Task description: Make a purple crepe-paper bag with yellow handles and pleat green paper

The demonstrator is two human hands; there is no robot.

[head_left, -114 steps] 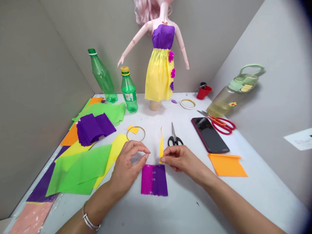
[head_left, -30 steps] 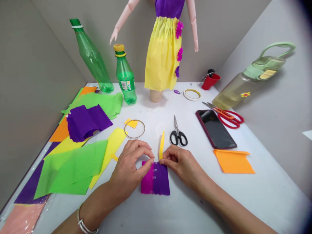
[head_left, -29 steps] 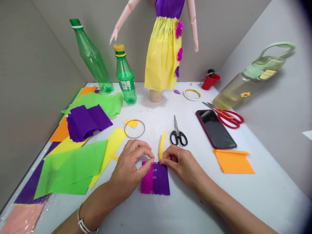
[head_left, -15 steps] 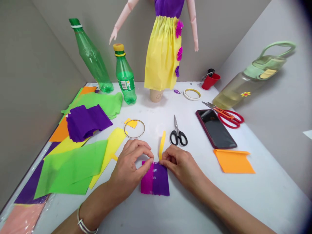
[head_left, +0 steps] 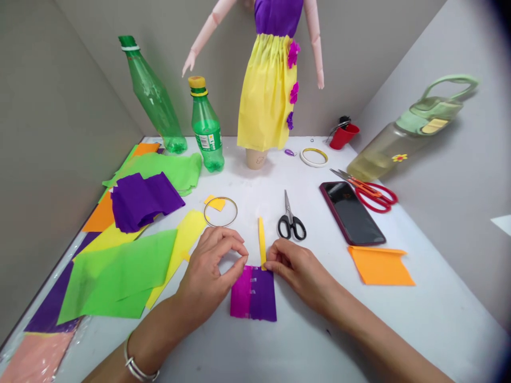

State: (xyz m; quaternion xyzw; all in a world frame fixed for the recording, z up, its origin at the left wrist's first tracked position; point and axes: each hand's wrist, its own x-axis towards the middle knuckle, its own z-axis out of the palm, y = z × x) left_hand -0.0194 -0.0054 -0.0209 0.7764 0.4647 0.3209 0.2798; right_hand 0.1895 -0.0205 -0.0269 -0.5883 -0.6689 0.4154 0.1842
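Observation:
A small rectangle of crepe paper (head_left: pixel 263 298), magenta on the left and purple on the right, lies flat on the table before me. Short shiny bits, like clear tape, run down its seam. Between thumb and finger my right hand (head_left: pixel 293 268) pinches the lower end of a narrow yellow strip (head_left: pixel 262 236) at the rectangle's top edge. My left hand (head_left: pixel 213 268) is closed in a pinch just above the magenta corner; what its fingertips hold, if anything, is too small to make out. Black-handled scissors (head_left: pixel 291 223) lie beyond my right hand.
A thin bangle (head_left: pixel 221 211) lies beyond my left hand. Coloured paper sheets (head_left: pixel 120 274) cover the left side. Bottles (head_left: pixel 207 133) and a doll in a yellow skirt (head_left: pixel 261 101) stand behind. On the right are a phone (head_left: pixel 353 213), red scissors (head_left: pixel 375 196) and orange paper (head_left: pixel 381 266).
The yellow strip has swung from leaning right to nearly upright, leaning slightly left. My left hand has shifted slightly left, away from the seam. The view has tilted slightly.

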